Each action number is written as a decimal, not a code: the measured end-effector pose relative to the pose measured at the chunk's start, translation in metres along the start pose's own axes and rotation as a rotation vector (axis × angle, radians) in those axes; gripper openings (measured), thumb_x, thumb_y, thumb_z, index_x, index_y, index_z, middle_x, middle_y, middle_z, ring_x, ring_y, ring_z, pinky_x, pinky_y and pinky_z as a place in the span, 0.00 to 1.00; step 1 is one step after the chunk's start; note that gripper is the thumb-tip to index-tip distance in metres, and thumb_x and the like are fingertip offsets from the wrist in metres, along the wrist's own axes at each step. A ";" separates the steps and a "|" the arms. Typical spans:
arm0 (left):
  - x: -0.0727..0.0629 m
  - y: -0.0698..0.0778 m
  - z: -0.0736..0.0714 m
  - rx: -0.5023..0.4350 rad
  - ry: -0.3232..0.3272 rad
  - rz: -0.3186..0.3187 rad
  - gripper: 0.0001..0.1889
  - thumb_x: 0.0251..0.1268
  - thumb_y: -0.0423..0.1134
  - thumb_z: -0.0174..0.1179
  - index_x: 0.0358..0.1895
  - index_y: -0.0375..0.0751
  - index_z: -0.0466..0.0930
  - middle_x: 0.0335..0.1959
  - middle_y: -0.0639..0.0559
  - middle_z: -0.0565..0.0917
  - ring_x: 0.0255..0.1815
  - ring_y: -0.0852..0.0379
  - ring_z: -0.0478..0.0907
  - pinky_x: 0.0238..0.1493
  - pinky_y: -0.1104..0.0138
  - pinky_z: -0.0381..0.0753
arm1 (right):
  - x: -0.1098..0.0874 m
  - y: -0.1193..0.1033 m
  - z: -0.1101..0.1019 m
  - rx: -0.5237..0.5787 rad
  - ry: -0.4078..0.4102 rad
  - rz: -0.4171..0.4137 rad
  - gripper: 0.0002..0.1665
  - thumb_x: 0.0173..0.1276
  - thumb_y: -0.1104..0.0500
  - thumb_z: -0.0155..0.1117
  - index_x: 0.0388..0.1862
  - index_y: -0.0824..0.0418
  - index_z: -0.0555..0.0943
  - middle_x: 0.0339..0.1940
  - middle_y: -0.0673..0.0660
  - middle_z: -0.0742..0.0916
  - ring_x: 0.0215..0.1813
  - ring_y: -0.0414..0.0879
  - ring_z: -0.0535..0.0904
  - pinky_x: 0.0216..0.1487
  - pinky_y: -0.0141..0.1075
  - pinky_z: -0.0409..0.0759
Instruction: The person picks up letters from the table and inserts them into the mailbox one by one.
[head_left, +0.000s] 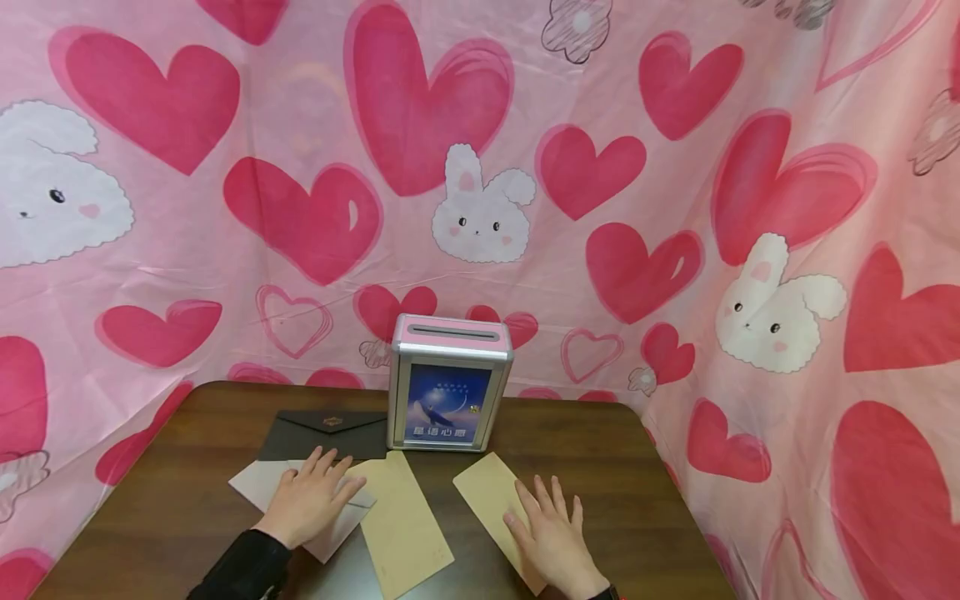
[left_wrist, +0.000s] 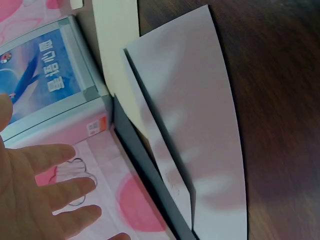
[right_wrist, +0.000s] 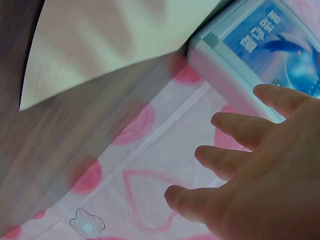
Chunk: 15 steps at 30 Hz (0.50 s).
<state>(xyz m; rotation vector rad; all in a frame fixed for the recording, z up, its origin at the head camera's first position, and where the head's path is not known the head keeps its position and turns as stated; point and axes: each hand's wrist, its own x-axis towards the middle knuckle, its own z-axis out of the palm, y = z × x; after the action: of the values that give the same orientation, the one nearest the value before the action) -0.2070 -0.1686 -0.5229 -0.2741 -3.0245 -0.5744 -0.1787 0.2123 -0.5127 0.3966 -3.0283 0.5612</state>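
Note:
My left hand hovers with fingers spread over a white envelope, whose flap line shows in the left wrist view. Fingers of my right hand are also spread, above a tan envelope at the right. Shadows of the fingers fall on both envelopes, and neither hand grips anything. Between the hands lies another tan envelope. Behind the white one is a black envelope with a small gold mark on its flap. A pink and silver slotted box stands upright at the back, a blue whale picture on its front.
The envelopes and box are on a dark brown wooden table with rounded back corners. A pink cloth printed with hearts and rabbits hangs behind the table and along its sides. The box's narrow slot faces up.

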 end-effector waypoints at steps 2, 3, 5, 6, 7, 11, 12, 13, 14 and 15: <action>0.003 0.001 0.003 0.006 -0.012 -0.004 0.38 0.70 0.68 0.43 0.62 0.36 0.76 0.64 0.31 0.71 0.69 0.29 0.58 0.56 0.31 0.57 | -0.001 -0.002 0.003 -0.001 -0.006 -0.008 0.39 0.74 0.32 0.44 0.72 0.56 0.69 0.72 0.69 0.67 0.75 0.70 0.50 0.61 0.73 0.39; 0.005 0.001 0.004 0.009 -0.015 -0.005 0.38 0.70 0.68 0.43 0.61 0.36 0.76 0.63 0.31 0.72 0.69 0.29 0.59 0.56 0.31 0.57 | -0.001 -0.004 0.004 -0.003 -0.006 -0.012 0.38 0.74 0.33 0.45 0.72 0.56 0.70 0.72 0.69 0.67 0.75 0.70 0.50 0.61 0.73 0.39; 0.007 0.002 0.007 0.012 -0.021 -0.008 0.36 0.71 0.66 0.44 0.61 0.36 0.77 0.63 0.31 0.72 0.68 0.29 0.60 0.55 0.31 0.58 | -0.002 -0.006 0.006 -0.009 -0.004 -0.025 0.37 0.74 0.34 0.46 0.71 0.56 0.70 0.72 0.69 0.68 0.74 0.70 0.51 0.61 0.73 0.40; 0.008 0.002 0.009 0.015 -0.022 -0.011 0.36 0.71 0.66 0.45 0.60 0.36 0.77 0.62 0.31 0.73 0.68 0.29 0.60 0.55 0.31 0.58 | -0.003 -0.008 0.007 -0.013 0.002 -0.035 0.36 0.74 0.35 0.47 0.71 0.56 0.70 0.71 0.69 0.68 0.74 0.70 0.52 0.61 0.74 0.41; 0.010 0.002 0.010 0.022 -0.020 -0.012 0.35 0.71 0.65 0.46 0.60 0.36 0.78 0.61 0.32 0.73 0.67 0.29 0.61 0.54 0.30 0.58 | -0.004 -0.009 0.008 -0.017 0.005 -0.043 0.36 0.75 0.36 0.47 0.71 0.56 0.70 0.71 0.70 0.69 0.74 0.71 0.53 0.61 0.74 0.42; 0.013 0.002 0.016 0.047 -0.015 -0.021 0.31 0.71 0.61 0.50 0.58 0.36 0.79 0.59 0.33 0.75 0.65 0.29 0.63 0.53 0.31 0.59 | -0.006 -0.014 0.012 -0.027 -0.002 -0.064 0.35 0.75 0.36 0.46 0.71 0.56 0.70 0.70 0.70 0.70 0.73 0.71 0.54 0.60 0.75 0.44; 0.014 0.002 0.017 0.055 -0.012 -0.022 0.30 0.71 0.61 0.51 0.58 0.36 0.79 0.59 0.33 0.75 0.65 0.29 0.64 0.53 0.31 0.60 | -0.007 -0.015 0.014 -0.030 -0.004 -0.069 0.35 0.75 0.37 0.47 0.70 0.57 0.70 0.69 0.70 0.71 0.73 0.71 0.55 0.60 0.75 0.45; 0.015 0.001 0.019 0.063 -0.007 -0.021 0.30 0.70 0.60 0.52 0.57 0.36 0.79 0.58 0.34 0.76 0.64 0.30 0.65 0.53 0.32 0.60 | -0.007 -0.016 0.016 -0.031 -0.005 -0.069 0.35 0.75 0.37 0.46 0.70 0.57 0.70 0.69 0.69 0.71 0.73 0.71 0.55 0.60 0.75 0.45; 0.016 0.001 0.020 0.067 -0.001 -0.022 0.30 0.70 0.60 0.53 0.56 0.36 0.80 0.57 0.34 0.76 0.63 0.31 0.65 0.53 0.32 0.60 | -0.007 -0.017 0.017 -0.031 -0.007 -0.069 0.35 0.75 0.37 0.47 0.70 0.57 0.70 0.69 0.69 0.71 0.73 0.71 0.54 0.60 0.75 0.46; 0.017 0.000 0.022 0.070 0.005 -0.022 0.29 0.69 0.60 0.53 0.56 0.36 0.80 0.56 0.35 0.77 0.63 0.31 0.66 0.52 0.33 0.61 | -0.008 -0.018 0.019 -0.032 -0.005 -0.073 0.34 0.75 0.38 0.48 0.70 0.57 0.71 0.69 0.69 0.71 0.73 0.71 0.55 0.59 0.75 0.46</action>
<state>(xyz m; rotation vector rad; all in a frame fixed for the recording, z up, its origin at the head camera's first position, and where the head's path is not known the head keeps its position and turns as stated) -0.2244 -0.1573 -0.5415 -0.2352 -3.0389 -0.4690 -0.1664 0.1910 -0.5244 0.5053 -3.0088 0.5066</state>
